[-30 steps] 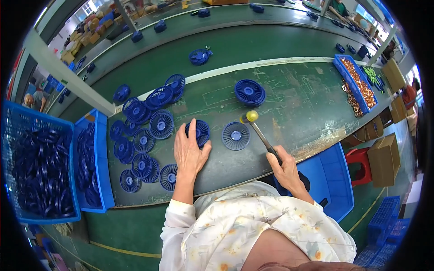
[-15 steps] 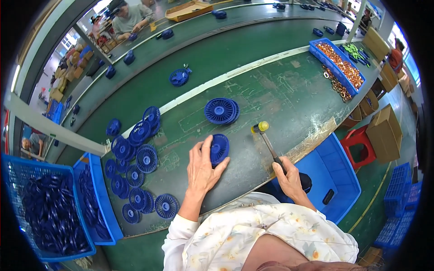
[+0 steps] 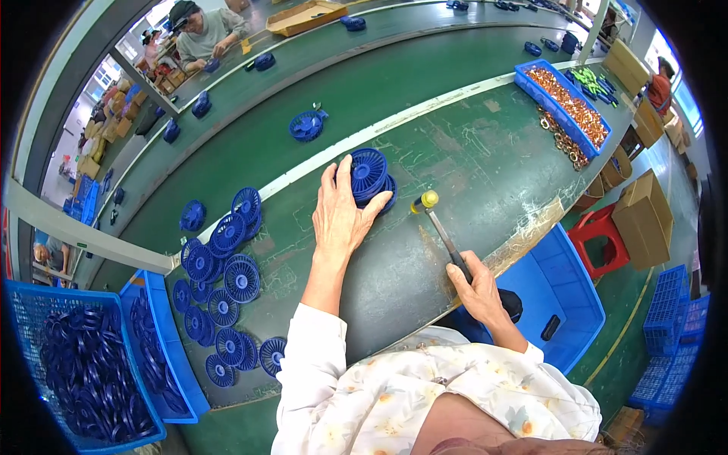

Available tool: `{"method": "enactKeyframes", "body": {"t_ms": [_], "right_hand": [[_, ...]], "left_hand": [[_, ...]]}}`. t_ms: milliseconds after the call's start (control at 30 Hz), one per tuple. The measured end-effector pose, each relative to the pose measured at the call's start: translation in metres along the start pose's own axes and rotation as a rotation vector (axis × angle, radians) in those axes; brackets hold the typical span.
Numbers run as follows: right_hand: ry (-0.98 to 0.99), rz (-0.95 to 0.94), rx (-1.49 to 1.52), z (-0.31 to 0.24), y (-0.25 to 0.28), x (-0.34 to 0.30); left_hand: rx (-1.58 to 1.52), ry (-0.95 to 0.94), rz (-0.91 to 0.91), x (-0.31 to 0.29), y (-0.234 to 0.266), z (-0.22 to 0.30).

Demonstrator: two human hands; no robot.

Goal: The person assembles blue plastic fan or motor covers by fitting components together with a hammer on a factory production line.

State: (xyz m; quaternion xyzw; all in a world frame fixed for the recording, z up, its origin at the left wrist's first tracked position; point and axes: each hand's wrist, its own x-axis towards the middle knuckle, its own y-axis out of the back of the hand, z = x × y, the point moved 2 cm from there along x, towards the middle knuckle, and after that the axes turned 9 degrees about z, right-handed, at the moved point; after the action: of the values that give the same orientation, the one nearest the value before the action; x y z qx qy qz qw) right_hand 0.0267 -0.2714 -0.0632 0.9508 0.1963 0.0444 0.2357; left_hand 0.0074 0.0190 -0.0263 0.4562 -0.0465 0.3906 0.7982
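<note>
My left hand (image 3: 341,211) grips a round blue fan grille (image 3: 369,168) between thumb and fingers, over another blue piece (image 3: 390,193) on the green worktable. My right hand (image 3: 478,292) is closed round the dark handle of a small mallet (image 3: 426,202) with a yellow head, which rests near or on the tabletop to the right of the grilles. Several more blue fan grilles (image 3: 241,280) lie in loose, overlapping groups at the table's left end.
A blue tray of copper-coloured rings (image 3: 519,73) stands far right, with loose rings beside it. Blue fan parts ride on the green conveyor (image 3: 250,148). Blue crates (image 3: 129,326) stand at the left. A blue bin (image 3: 584,318) and red stool (image 3: 599,241) are right. A co-worker (image 3: 203,34) sits across.
My left hand has carried its grille away from me and up to the pieces farther back. The mallet has shifted slightly left and away, still in my right hand.
</note>
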Motion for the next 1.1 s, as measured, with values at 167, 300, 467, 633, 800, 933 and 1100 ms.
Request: {"method": "enactKeyframes", "body": {"t_ms": [167, 300, 467, 633, 800, 933, 1100], "right_hand": [[0.050, 0.030, -0.051, 0.002, -0.002, 0.004], [0.053, 0.038, -0.065, 0.004, -0.003, 0.005], [0.062, 0.056, -0.055, 0.007, -0.003, -0.001], [0.067, 0.038, -0.054, 0.002, -0.005, -0.004], [0.126, -0.046, -0.043, 0.008, -0.012, -0.019], [0.104, -0.196, -0.044, -0.005, -0.016, -0.042], [0.035, -0.382, -0.092, -0.034, -0.037, -0.049]], "left_hand": [[-0.016, -0.055, -0.021, -0.004, 0.004, 0.004], [-0.041, -0.049, -0.021, -0.012, 0.019, 0.008], [-0.187, -0.020, 0.052, -0.041, 0.039, -0.002], [-0.564, 0.315, 0.051, -0.071, 0.031, -0.024], [-0.272, 0.156, 0.121, -0.137, 0.079, -0.010], [0.197, 0.144, 0.154, -0.203, 0.149, -0.021], [0.511, 0.406, 0.160, -0.274, 0.162, -0.063]]}}
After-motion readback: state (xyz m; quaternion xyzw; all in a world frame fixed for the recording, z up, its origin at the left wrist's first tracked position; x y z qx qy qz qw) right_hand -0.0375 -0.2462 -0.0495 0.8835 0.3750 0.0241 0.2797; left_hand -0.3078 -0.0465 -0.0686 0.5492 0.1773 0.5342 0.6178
